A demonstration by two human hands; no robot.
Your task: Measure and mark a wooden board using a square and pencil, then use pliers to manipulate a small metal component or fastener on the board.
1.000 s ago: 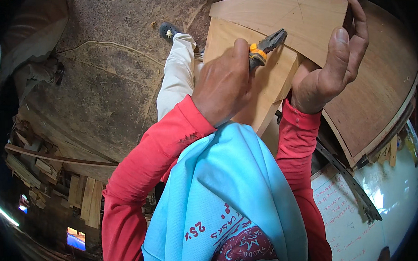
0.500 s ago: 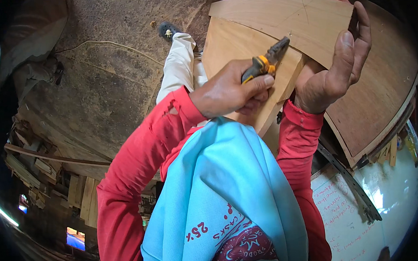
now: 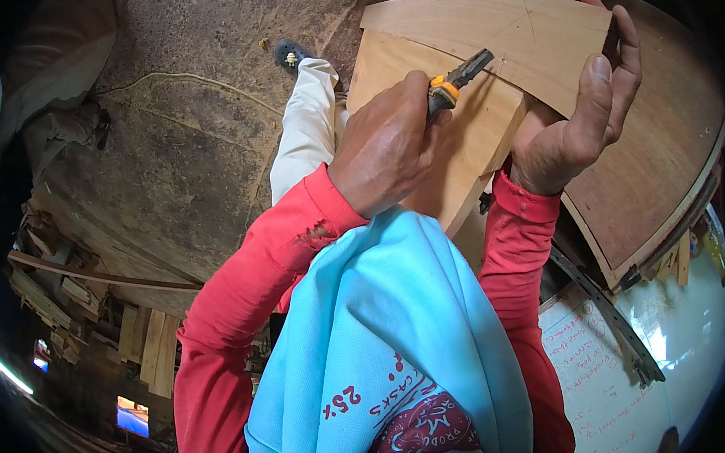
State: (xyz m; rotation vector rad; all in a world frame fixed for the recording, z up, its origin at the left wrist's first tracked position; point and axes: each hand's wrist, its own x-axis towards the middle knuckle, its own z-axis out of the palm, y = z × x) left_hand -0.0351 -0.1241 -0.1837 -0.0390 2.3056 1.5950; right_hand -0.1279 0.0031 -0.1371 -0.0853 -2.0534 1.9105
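Wrapped in my left hand (image 3: 387, 147) are pliers (image 3: 460, 80) with black and yellow handles, their jaws pointing up and right. The jaw tips are just over the lower edge of a curved pale wooden board (image 3: 466, 20), beside a small thin bit (image 3: 503, 58) too tiny to name. Pencil lines cross on the board's face. My right hand (image 3: 575, 129) cups the board's right end, thumb on the near side and fingertips partly hidden behind it. Under the board lies a thick wooden piece (image 3: 472, 130), its corner near my right wrist.
A large curved brown panel (image 3: 653, 146) is at the right. Below it stand a dark metal bar (image 3: 604, 300) and a white board with red writing (image 3: 601, 394). Light blue cloth (image 3: 383, 307) hangs in front of me. Wood scraps (image 3: 147, 344) are stacked at the lower left.
My left hand has turned and shifted slightly up and left, and the pliers' jaws have swung up and left. My right hand and the curved board have hardly moved.
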